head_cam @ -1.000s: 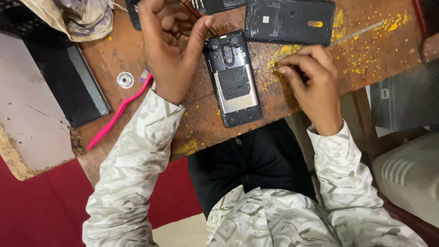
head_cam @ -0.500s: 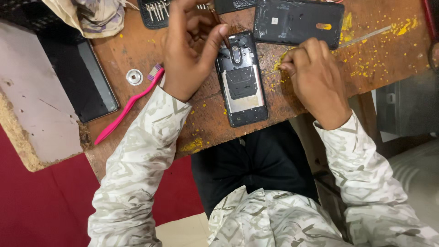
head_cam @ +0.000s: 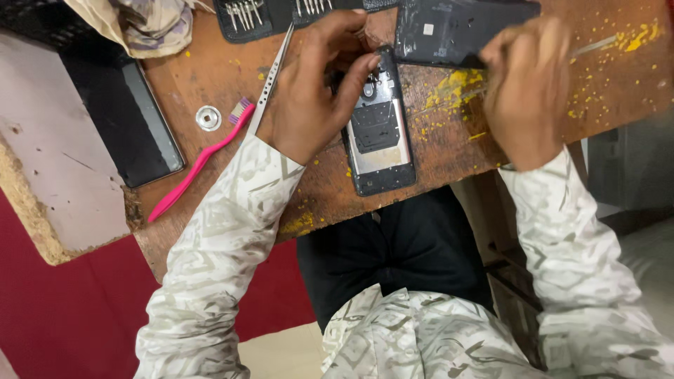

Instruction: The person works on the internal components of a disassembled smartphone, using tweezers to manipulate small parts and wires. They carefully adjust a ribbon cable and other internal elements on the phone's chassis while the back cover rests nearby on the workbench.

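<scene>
Left hand (head_cam: pixel 309 98) pinches the opened phone (head_cam: pixel 379 133) at its far end; right hand (head_cam: pixel 526 91) blurred, grip unclear. Phone: light, stiff, fragile inside; hold by edges.

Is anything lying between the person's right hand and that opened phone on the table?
Nothing visible does. The right hand hovers just right of the phone, with only bare, yellow-speckled table between them. The back cover lies farther up, out of the way. The left hand already rests on the phone's top.
</scene>
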